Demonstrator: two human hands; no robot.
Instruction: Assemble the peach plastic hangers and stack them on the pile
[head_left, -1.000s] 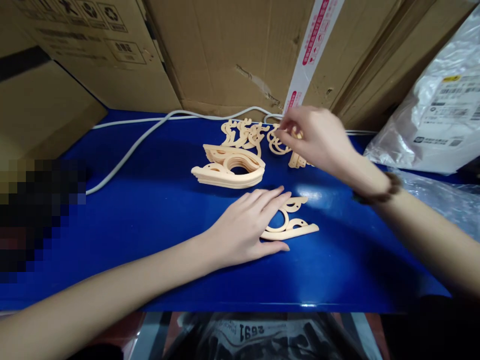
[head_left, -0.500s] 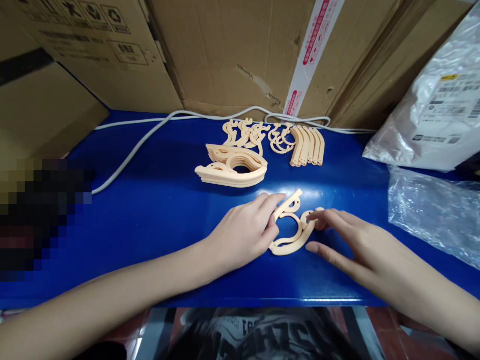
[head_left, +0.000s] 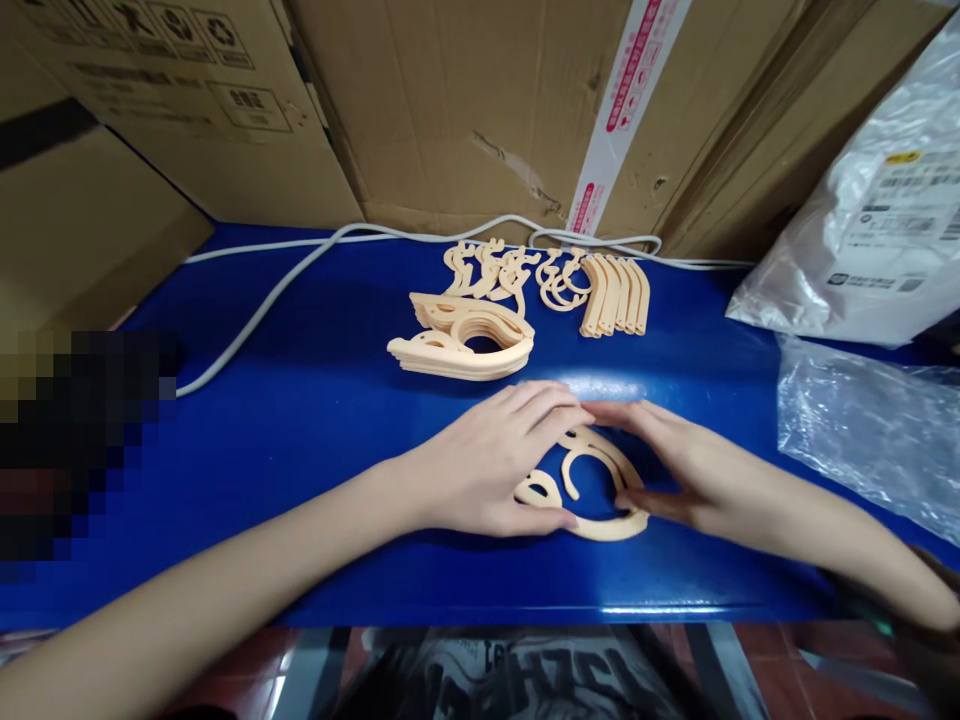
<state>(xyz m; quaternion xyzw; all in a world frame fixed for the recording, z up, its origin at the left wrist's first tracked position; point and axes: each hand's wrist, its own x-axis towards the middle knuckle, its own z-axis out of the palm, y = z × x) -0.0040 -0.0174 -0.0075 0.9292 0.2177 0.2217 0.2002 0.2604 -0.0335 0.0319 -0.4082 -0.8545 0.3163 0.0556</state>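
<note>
My left hand (head_left: 484, 465) lies over the left part of the hanger (head_left: 607, 528), thumb well apart from the fingers; my right hand (head_left: 686, 470) curves round its right end, thumb and fingertips apart. I can't tell whether either truly clamps it. It's on the table (head_left: 300, 450), nearer me than the stack (head_left: 469, 365). Uneven pressure might swing its parts askew; a shove forward could push the stack into the hooks (head_left: 491, 268).

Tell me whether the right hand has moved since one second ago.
Yes, toward the camera: the right hand was over the curved cream strips; now it is in front of those strips, at the cream folding hanger.
</note>
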